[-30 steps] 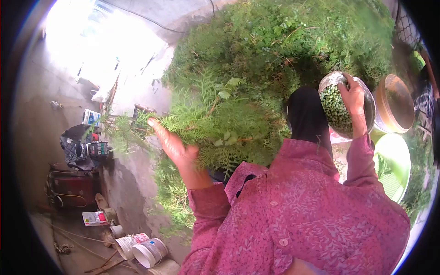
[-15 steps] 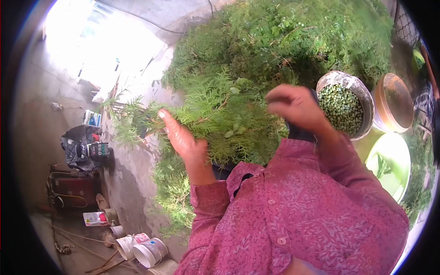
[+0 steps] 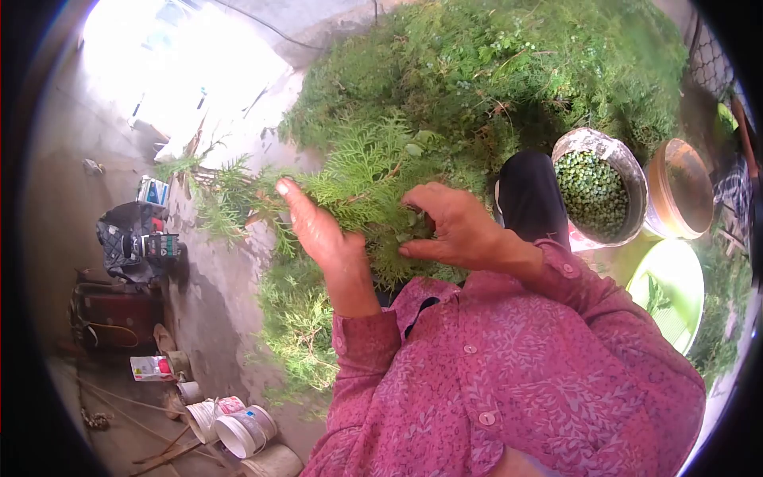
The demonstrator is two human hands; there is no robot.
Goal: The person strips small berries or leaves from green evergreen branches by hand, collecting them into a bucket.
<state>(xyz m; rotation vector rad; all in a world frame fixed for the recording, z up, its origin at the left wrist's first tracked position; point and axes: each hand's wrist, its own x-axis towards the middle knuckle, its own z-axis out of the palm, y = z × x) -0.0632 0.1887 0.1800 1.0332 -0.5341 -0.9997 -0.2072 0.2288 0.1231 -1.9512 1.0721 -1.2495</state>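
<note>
- My left hand [image 3: 322, 238] holds the leafy branch [image 3: 358, 171], thumb along it, fingers hidden beneath.
- My right hand's [image 3: 469, 230] grip is half open at the fronds; any pinch, I can't tell.
- Branch should feel light, springy; woody stem firmest to hold, leaf tips soft.
- Knee [image 3: 531, 191] and berry bucket's rim [image 3: 642, 199] crowd my right; more room leftward.

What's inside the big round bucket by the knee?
Lots of small green berry-like things fill the bucket. They cover its bottom, so I can't see what's underneath.
</note>
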